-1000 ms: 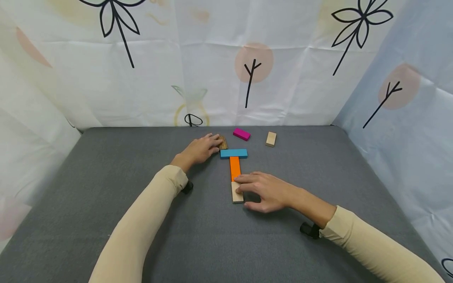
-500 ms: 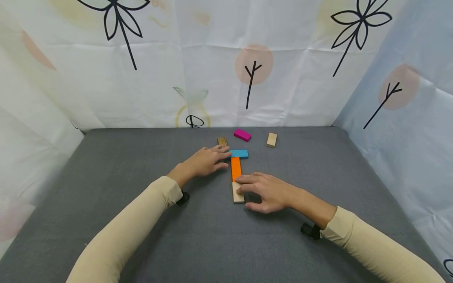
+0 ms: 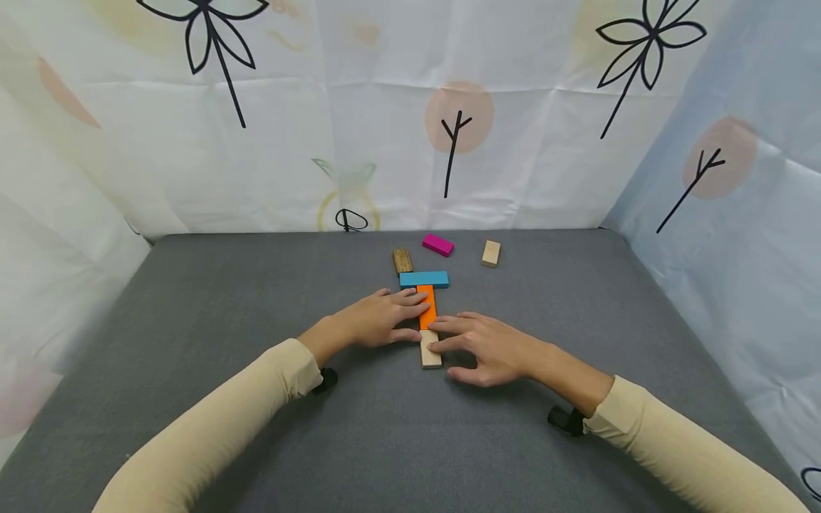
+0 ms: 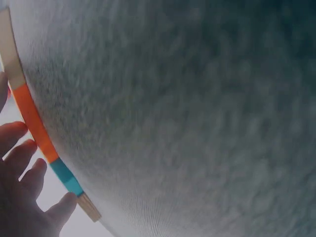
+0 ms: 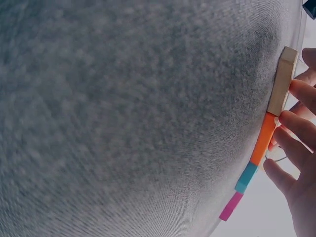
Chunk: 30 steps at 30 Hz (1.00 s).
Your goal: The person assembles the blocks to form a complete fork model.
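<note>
In the head view an orange block (image 3: pixel 428 320) lies end to end with a pale wooden block (image 3: pixel 431 358), and a blue block (image 3: pixel 424 278) crosses its far end. My left hand (image 3: pixel 372 320) reaches in from the left with fingers spread over the orange block, thumb near the joint with the pale one. From the right, my right hand (image 3: pixel 490 349) has its fingertips at the pale block and that same joint, its thumb apart on the near side. A brown wood-grained block (image 3: pixel 402 261) meets the blue block's left end. Both wrist views show relaxed, extended fingers (image 4: pixel 33 180) over the row.
Farther back lie a magenta block (image 3: pixel 438 245) and another pale wooden block (image 3: pixel 490 254). Grey cloth covers the table (image 3: pixel 224 320). White printed curtains (image 3: pixel 385 107) stand behind it and along the sides.
My left hand has come back toward me, from the brown block past the blue block to the orange one. The brown block stays beside the blue one. My right hand has hardly moved.
</note>
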### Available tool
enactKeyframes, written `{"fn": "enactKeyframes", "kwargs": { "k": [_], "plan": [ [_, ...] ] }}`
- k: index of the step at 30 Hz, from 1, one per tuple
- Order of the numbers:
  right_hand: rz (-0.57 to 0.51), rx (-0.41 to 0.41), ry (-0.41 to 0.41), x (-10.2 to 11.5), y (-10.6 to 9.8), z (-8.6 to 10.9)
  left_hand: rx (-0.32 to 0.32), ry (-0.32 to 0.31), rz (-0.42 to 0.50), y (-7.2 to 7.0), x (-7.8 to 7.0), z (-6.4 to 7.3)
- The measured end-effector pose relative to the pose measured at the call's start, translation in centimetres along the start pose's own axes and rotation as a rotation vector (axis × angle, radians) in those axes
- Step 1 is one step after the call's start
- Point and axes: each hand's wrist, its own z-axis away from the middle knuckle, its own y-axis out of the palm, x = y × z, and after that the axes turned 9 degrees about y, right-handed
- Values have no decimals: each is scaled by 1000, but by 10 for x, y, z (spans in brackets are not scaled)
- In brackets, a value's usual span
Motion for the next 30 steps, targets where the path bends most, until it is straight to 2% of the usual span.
{"fn": "enactKeyframes", "kwargs": {
  "k": [11,17,21,30],
  "plan": [
    [15,-26,-11,0,0,0,-16,-8,-31,1,-3,0],
    [23,-124,-28,-7,-3,-1,-6,-13,-55,-2,-6,-1],
    [23,-145,34,-18,-11,-5,-6,-10,-52,-4,-7,-2],
    [-26,-112,271,-54,-30,-24,14,-21,-66,-4,-6,-3]
  ]
}}
